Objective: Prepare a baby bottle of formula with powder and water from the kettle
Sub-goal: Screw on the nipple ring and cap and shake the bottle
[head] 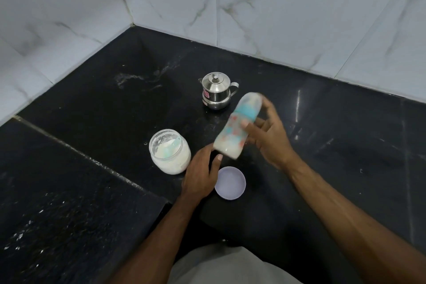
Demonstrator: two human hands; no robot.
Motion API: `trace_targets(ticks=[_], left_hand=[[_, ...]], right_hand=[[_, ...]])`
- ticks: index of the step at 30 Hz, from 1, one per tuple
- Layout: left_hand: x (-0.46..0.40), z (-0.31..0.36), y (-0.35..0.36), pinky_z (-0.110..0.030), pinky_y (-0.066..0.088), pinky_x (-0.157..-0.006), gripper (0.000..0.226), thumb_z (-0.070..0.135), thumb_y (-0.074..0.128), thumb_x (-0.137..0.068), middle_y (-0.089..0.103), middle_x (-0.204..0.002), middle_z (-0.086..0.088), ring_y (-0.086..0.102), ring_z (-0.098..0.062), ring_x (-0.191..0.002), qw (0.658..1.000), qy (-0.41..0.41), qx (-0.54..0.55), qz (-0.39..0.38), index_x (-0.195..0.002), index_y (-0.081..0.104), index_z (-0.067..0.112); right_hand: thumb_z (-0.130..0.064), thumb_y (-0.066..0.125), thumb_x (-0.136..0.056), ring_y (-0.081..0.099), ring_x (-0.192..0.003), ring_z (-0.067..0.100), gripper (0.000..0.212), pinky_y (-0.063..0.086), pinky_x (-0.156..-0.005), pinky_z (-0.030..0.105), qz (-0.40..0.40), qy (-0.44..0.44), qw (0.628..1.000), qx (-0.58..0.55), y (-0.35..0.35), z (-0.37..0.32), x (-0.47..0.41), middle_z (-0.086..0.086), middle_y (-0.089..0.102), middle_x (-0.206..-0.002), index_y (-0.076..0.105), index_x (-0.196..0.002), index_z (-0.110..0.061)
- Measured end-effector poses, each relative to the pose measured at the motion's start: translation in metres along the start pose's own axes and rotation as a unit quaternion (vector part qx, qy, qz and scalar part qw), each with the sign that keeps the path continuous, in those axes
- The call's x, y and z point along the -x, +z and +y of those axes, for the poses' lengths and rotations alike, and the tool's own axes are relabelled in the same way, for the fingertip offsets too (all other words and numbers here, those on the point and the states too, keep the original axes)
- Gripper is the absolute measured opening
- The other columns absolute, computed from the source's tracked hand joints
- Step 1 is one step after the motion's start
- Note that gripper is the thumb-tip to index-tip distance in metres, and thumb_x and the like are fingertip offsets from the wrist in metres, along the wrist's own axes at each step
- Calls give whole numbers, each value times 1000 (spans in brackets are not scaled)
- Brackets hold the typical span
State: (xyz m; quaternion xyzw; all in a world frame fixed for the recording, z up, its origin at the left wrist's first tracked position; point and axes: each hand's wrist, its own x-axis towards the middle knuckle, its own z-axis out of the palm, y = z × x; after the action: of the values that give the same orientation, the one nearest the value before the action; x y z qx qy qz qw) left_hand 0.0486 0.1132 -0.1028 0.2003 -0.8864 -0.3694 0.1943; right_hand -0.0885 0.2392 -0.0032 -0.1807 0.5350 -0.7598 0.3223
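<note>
Bottle (237, 125) tilted in mid-air over counter (334, 140), cap end up toward kettle (216, 90), base down toward left hand (201, 174). Blurred, milky white inside, blue collar, red and teal print on body.

Right hand (268, 132) on bottle's right side, thumb across mid-body, fingers behind near collar; wrapped round it, looks like the main hold. Left hand just under base, thumb and forefinger spread beside bottom edge; touching base or just clear of it, cannot tell. Fingers loose, nothing clamped.

Kettle upright, small steel, lid on, handle to right, beyond bottle, apart from it.

Jar (170, 150) open, left of left hand, white powder inside plus pale teal scoop (169, 148) half sunk in powder. Powder smeared on inner wall.

Lid (230, 182) pale lilac, round, lying open side up on counter, just right of left hand, partly tucked under its thumb side.

Counter black stone, white specks near left, smears toward corner. Marble-look tile wall (299, 7) behind. Grey cloth at bottom edge, between forearms
</note>
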Motion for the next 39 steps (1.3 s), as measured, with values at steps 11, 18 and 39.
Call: trace_targets(ticks=[11, 18, 39], left_hand=[[0, 1, 0, -16, 36, -92, 29, 21, 52, -97, 62, -122, 1, 56, -11, -112, 1000, -2, -1, 0, -125, 56, 14], [0, 2, -2, -20, 42, -88, 27, 18, 54, -96, 63, -117, 2, 58, -12, -107, 999, 2, 32, -9, -123, 56, 16], [-1, 7, -6, -10, 40, -87, 26, 23, 60, -93, 60, -114, 17, 55, 5, -104, 999, 16, 46, -19, -119, 55, 28]], right_hand=[[-21, 76, -70, 69, -102, 29, 80, 59, -75, 44, 11, -16, 1000, 6, 0, -8, -1, 11, 68, -114, 35, -138, -25], [-15, 73, -74, 68, -105, 29, 79, 59, -73, 42, -38, 16, 996, 75, 2, 3, 5, 17, 61, -124, 32, -142, -24], [-2, 71, -80, 68, -104, 27, 78, 59, -72, 38, -73, 17, 991, 113, 0, 7, 10, 12, 62, -121, 30, -144, -21]])
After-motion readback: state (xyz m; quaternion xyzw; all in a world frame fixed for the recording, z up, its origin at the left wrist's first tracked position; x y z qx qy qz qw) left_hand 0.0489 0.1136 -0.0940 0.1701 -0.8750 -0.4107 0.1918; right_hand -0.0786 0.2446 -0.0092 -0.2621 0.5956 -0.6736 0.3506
